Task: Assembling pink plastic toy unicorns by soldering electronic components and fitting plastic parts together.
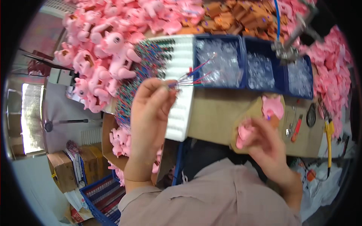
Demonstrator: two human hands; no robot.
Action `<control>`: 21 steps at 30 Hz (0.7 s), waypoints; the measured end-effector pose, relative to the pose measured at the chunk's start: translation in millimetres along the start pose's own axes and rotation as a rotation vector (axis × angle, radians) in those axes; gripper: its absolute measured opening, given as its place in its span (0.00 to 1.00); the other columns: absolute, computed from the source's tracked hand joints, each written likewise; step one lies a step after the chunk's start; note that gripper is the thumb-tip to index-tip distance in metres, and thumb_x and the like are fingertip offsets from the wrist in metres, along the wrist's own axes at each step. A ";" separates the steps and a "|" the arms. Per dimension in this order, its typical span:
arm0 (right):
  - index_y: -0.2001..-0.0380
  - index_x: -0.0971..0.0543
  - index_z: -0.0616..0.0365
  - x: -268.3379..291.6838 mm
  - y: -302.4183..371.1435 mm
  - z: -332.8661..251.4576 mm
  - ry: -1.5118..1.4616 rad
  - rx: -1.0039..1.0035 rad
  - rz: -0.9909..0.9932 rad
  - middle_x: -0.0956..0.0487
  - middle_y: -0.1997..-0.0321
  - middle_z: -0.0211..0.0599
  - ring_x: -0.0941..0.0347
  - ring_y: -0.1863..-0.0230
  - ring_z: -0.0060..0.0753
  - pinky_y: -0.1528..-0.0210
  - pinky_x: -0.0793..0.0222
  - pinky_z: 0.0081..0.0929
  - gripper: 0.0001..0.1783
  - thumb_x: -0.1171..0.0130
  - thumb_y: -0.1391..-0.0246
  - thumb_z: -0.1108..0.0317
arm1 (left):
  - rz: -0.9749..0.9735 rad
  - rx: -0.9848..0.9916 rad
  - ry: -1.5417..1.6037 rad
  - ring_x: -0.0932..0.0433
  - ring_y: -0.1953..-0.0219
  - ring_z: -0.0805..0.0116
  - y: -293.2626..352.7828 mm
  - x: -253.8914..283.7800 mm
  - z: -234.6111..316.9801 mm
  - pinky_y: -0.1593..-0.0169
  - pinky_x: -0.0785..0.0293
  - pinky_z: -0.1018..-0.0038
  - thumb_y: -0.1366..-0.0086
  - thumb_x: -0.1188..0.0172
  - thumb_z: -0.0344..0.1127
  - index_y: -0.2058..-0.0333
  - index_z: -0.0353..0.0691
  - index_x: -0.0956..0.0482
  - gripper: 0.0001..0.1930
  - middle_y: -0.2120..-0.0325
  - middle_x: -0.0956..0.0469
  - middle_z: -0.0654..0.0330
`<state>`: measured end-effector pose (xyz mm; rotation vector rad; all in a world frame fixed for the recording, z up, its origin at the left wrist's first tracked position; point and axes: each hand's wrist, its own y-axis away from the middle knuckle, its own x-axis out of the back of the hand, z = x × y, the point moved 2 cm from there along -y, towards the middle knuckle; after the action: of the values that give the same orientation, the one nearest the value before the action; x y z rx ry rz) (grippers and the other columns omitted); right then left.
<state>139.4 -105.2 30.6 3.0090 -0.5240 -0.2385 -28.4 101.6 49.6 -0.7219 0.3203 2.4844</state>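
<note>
My left hand (152,98) is raised over the white ribbed tray, its thumb and fingers pinched on a small bundle of thin coloured wires (188,80). The loose wire ends fan out to the right, over the edge of a blue bin. Lower down at the right, my right hand (269,145) is somewhat blurred, with its fingers curved and apart. It hovers by a pink plastic toy part (245,132) at the table's near edge; whether it touches the part is unclear. Just beyond lies a pink toy piece with ears (273,106).
Many wire bundles (141,71) lie along the white tray (180,113). Blue bins (244,62) hold clear plastic pieces. Pink toys (117,49) and brown parts (241,17) are heaped behind. A metal fixture (288,51) overhangs the bins. A red-handled cutter (297,129) and yellow-handled tool (329,130) lie right.
</note>
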 end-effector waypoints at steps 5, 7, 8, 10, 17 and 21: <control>0.39 0.43 0.63 -13.7 -58.4 -4.3 -0.246 -0.121 0.039 0.30 0.47 0.47 0.26 0.73 0.20 0.76 0.33 0.12 0.32 0.45 0.44 0.66 | -0.038 0.229 0.127 0.22 0.60 0.71 60.7 -11.2 -58.4 0.53 0.26 0.77 0.39 0.44 0.22 0.59 0.38 0.32 0.10 0.60 0.24 0.55; 0.40 0.41 0.63 -1.5 -58.7 -8.6 -0.138 -0.131 0.052 0.29 0.48 0.47 0.26 0.73 0.20 0.77 0.34 0.11 0.30 0.46 0.43 0.66 | 0.034 0.213 -0.007 0.23 0.58 0.72 64.0 -15.6 -73.2 0.54 0.27 0.79 0.39 0.43 0.22 0.57 0.37 0.32 0.13 0.61 0.23 0.56; 0.40 0.41 0.63 1.9 -54.1 -6.1 -0.127 -0.140 0.067 0.29 0.48 0.47 0.26 0.73 0.20 0.77 0.34 0.11 0.30 0.46 0.43 0.66 | 0.040 0.214 -0.050 0.25 0.56 0.74 64.5 -20.9 -77.3 0.55 0.29 0.81 0.40 0.42 0.22 0.53 0.35 0.32 0.16 0.61 0.23 0.57; 0.41 0.39 0.64 11.5 -44.5 -5.7 -0.125 0.049 0.240 0.27 0.51 0.46 0.26 0.72 0.20 0.76 0.33 0.12 0.28 0.46 0.43 0.67 | -0.019 0.233 -0.056 0.25 0.56 0.74 65.3 -28.2 -86.0 0.54 0.29 0.80 0.40 0.42 0.22 0.52 0.34 0.33 0.18 0.61 0.24 0.57; 0.55 0.29 0.64 24.9 -26.2 -5.6 -0.109 0.150 0.109 0.24 0.59 0.42 0.28 0.73 0.19 0.76 0.32 0.14 0.15 0.44 0.46 0.73 | -0.194 0.159 -0.156 0.25 0.58 0.73 63.6 -47.9 -93.8 0.53 0.28 0.78 0.41 0.41 0.21 0.44 0.32 0.37 0.26 0.59 0.24 0.55; 0.62 0.28 0.64 23.5 -24.0 -2.5 -0.197 0.023 0.167 0.26 0.65 0.37 0.30 0.74 0.18 0.75 0.31 0.15 0.08 0.45 0.47 0.77 | -0.145 0.277 0.001 0.25 0.56 0.73 68.2 -48.6 -96.7 0.53 0.27 0.78 0.40 0.42 0.22 0.41 0.34 0.40 0.29 0.58 0.24 0.55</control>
<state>169.6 -90.5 27.4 2.9577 -0.7949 -0.5236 10.5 -10.4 1.6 -0.6084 0.5775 2.2446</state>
